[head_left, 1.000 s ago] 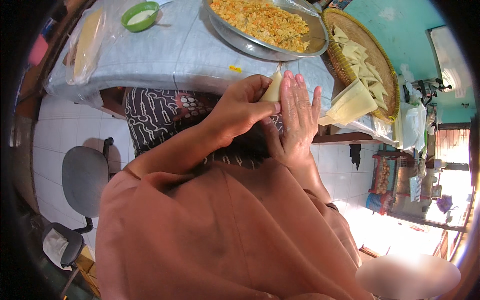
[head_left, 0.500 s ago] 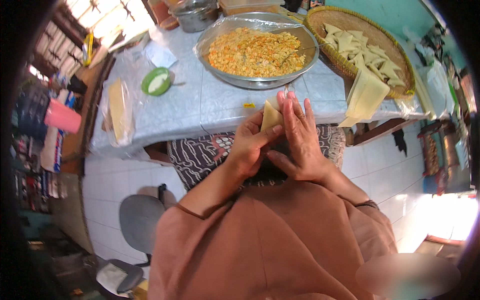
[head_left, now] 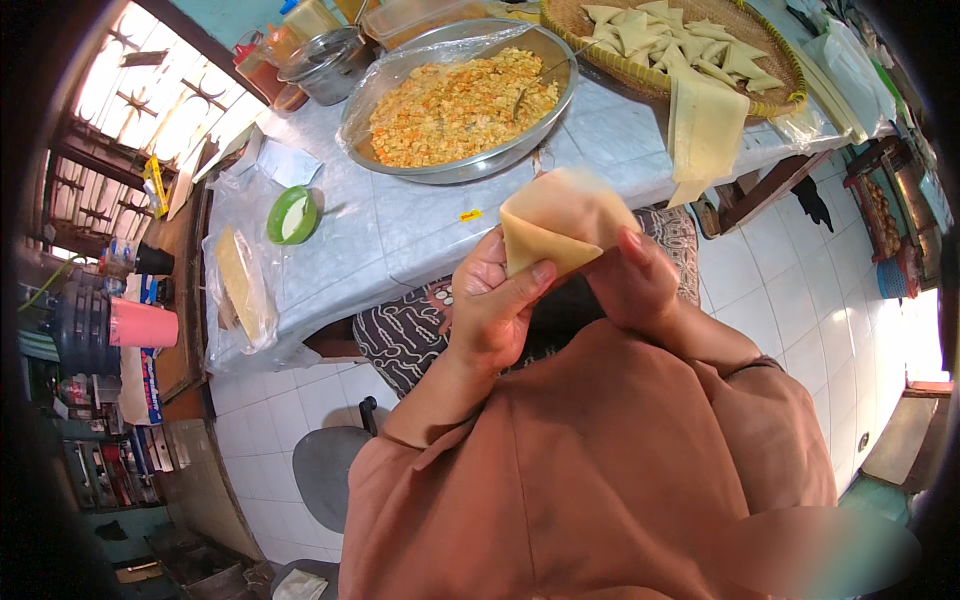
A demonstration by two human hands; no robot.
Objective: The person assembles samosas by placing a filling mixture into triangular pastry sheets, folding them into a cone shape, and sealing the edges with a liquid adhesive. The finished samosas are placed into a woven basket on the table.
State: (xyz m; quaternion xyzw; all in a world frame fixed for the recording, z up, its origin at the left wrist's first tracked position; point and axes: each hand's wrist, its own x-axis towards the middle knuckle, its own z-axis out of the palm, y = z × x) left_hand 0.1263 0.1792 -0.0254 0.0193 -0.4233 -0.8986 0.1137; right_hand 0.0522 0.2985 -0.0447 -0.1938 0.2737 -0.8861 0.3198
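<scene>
Head view, left to right. At far left a pink cup stands on a side shelf. On the bench lie a bagged stack of wrappers and a small green bowl of white paste. Further right sits a wide metal pan of orange-yellow filling, lined with plastic film, a spoon handle showing in it. Beyond it a woven tray carries folded triangles, and one flat pastry strip hangs over its rim.

The wrapper is held in the air in front of the bench edge, above the lap, between both hands. Left hand: thumb pressed on the wrapper's lower face, fingers behind; grip closed on it. Right hand: fingertips meeting the wrapper's right lower edge, grip closed on it as well.

Handling, as judged: thin dough sheet, light, soft and limp, easily torn or creased. Best held at the folded lower corner and along the seams, with flat finger pressure rather than a pinch.

Orientation: folded into a rough triangle or cone, narrow end down in the hands, broad edge up toward the pan. Long axis runs from lower left to upper right.
</scene>
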